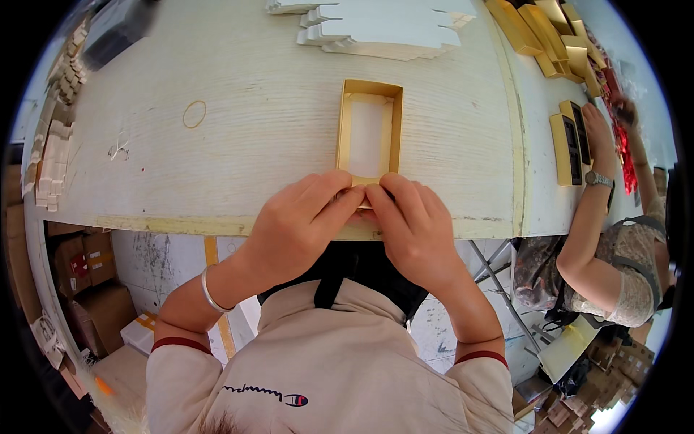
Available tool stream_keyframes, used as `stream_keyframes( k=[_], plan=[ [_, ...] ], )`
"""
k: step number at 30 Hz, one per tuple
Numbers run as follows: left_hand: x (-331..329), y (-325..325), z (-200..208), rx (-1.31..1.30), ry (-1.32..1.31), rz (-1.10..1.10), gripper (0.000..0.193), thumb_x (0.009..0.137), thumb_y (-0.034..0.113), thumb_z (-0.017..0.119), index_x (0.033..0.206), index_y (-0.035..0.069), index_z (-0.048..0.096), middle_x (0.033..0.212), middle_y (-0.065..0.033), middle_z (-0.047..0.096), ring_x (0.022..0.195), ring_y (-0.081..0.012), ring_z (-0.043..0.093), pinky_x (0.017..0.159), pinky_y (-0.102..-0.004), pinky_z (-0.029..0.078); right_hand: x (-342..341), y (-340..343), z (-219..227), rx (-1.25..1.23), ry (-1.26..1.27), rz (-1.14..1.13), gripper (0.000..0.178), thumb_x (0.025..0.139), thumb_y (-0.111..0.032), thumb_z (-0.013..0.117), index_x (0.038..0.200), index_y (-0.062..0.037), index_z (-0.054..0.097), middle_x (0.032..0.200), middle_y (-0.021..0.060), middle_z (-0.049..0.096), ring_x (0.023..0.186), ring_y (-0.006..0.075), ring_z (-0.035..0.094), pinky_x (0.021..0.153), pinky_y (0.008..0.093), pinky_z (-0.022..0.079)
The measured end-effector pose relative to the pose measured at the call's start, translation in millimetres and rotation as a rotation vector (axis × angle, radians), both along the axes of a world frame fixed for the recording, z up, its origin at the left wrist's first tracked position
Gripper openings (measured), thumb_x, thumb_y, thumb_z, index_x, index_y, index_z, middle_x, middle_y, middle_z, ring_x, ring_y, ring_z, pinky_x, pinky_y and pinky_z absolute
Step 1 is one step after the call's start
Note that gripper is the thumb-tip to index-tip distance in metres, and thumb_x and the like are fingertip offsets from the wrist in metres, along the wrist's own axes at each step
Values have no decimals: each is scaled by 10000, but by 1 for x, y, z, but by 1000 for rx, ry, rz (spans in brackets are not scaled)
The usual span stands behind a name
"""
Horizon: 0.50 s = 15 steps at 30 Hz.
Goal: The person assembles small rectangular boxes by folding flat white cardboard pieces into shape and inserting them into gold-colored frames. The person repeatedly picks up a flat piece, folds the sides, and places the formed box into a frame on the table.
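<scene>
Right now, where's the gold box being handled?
In the head view, the open gold box sits above and slightly right of centre on the pale table, its near end at the left hand and right hand, white card stack beyond.

Worktable [253, 159]: pale, wood-grained, yellowed along its front edge [181, 225].
Floor [166, 264]: white, scuffed.
Cartons [106, 311]: brown, stacked on both sides.

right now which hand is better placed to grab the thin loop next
Probably the left hand: it's nearer the loop, which lies left of the box. The right hand would likely cross over. Both touch the box's near end.
</scene>
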<state>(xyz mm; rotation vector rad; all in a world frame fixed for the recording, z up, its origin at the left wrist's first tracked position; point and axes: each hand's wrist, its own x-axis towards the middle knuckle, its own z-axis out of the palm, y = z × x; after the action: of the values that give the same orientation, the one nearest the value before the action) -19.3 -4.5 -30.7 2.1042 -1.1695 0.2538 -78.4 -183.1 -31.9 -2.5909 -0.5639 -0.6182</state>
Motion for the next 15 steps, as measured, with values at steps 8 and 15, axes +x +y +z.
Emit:
stream_keyframes(
  k=[8, 15],
  plan=[
    [10, -6, 21, 334, 132, -32, 116, 748, -23, 652, 845, 3, 594, 825, -108, 568, 689, -290, 578, 561, -356, 469, 12, 2, 23, -146, 316, 15, 131, 700, 6, 599, 810, -27, 536, 781, 79, 446, 712, 233, 529, 594, 331, 431],
    [20, 0, 20, 182, 241, -133, 110, 780, 3, 655, 873, 5, 597, 818, -104, 569, 709, -310, 576, 592, -362, 467, 10, -18, 24, 398, 438, 143, 306, 699, 33, 682, 992, -11, 604, 935, 122, 518, 739, 248, 562, 631, 343, 470]
  ],
)
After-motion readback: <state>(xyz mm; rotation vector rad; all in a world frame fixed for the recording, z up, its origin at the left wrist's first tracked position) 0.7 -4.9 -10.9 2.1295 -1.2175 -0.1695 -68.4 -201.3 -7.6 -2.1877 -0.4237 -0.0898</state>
